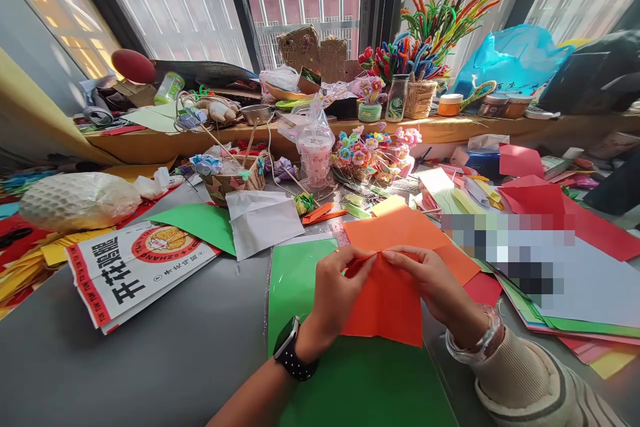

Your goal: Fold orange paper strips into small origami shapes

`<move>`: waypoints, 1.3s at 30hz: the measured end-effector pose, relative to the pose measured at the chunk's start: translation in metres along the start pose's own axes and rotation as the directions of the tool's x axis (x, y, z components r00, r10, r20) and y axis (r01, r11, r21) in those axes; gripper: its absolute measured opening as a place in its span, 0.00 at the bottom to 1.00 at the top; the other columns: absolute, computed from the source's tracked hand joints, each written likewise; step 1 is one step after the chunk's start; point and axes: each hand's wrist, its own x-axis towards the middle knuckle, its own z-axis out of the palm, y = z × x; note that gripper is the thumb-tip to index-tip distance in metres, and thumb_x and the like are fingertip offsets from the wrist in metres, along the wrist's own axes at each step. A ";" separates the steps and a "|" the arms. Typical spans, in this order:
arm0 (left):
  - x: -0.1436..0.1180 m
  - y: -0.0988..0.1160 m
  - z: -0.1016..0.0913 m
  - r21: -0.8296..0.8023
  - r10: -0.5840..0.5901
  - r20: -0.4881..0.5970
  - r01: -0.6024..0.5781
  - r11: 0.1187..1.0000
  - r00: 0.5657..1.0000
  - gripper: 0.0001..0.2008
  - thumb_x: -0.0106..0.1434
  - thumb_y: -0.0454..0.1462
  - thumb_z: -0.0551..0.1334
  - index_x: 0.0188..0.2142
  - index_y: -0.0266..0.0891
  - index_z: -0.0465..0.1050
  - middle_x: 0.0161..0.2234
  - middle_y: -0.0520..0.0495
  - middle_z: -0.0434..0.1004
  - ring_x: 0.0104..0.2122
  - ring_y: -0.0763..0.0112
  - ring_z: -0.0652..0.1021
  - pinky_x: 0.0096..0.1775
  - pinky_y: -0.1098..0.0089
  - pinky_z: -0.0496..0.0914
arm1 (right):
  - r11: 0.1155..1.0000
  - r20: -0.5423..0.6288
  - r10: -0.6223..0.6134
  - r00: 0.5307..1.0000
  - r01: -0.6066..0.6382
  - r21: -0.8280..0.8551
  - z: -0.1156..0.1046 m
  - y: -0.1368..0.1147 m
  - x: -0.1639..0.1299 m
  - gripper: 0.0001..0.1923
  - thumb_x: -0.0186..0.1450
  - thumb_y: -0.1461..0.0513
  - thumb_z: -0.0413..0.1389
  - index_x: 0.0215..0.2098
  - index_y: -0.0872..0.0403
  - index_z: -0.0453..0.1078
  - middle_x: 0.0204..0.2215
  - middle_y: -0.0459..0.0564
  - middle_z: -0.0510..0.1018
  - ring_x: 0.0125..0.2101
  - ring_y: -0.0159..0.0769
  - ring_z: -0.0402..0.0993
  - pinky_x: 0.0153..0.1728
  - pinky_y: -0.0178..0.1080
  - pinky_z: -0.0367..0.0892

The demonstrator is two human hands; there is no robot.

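Note:
Both hands meet at the middle of a creased sheet of orange paper (390, 300). My left hand (340, 293), with a dark watch on its wrist, pinches the sheet between thumb and forefinger. From the other side my right hand (437, 287), wearing a clear bangle, pinches it at nearly the same point. Another piece of orange paper (400, 225) lies just beyond my fingers. Beneath the hands is a green mat (370, 380) with a shiny cover.
To the left lie a printed paper bag (135, 273), green paper (200, 223) and white paper (265, 223). Stacked coloured sheets (590, 273) sit at the right, partly blurred. Farther back are a lidded pink cup (316, 153), a flower basket (367, 167) and a cluttered windowsill (225, 143).

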 end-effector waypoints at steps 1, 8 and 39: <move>0.000 0.000 0.000 -0.008 -0.005 0.006 0.005 1.000 1.000 0.08 0.54 0.39 0.56 0.24 0.36 0.70 0.23 0.50 0.72 0.24 0.74 0.70 0.28 0.75 0.64 | 1.000 0.001 -0.011 1.000 0.011 -0.011 0.000 0.000 0.000 0.12 0.52 0.57 0.57 0.32 0.56 0.73 0.26 0.50 0.76 0.27 0.33 0.70 0.26 0.30 0.64; 0.003 -0.001 -0.003 -0.172 -0.160 0.134 0.182 0.968 0.978 0.12 0.52 0.44 0.57 0.25 0.36 0.69 0.24 0.50 0.72 0.25 0.73 0.71 0.24 0.76 0.64 | 0.990 -0.032 -0.081 0.996 0.077 -0.121 0.000 0.000 0.001 0.14 0.54 0.56 0.55 0.34 0.55 0.72 0.29 0.50 0.77 0.29 0.36 0.71 0.27 0.33 0.66; 0.004 -0.003 0.001 0.113 -0.001 0.073 -0.007 0.994 0.997 0.12 0.54 0.40 0.54 0.19 0.36 0.65 0.18 0.54 0.65 0.20 0.78 0.63 0.23 0.76 0.57 | 0.839 -0.149 -0.263 0.953 0.149 -0.524 0.007 -0.003 -0.003 0.13 0.53 0.54 0.54 0.27 0.55 0.73 0.27 0.51 0.78 0.29 0.43 0.73 0.25 0.37 0.67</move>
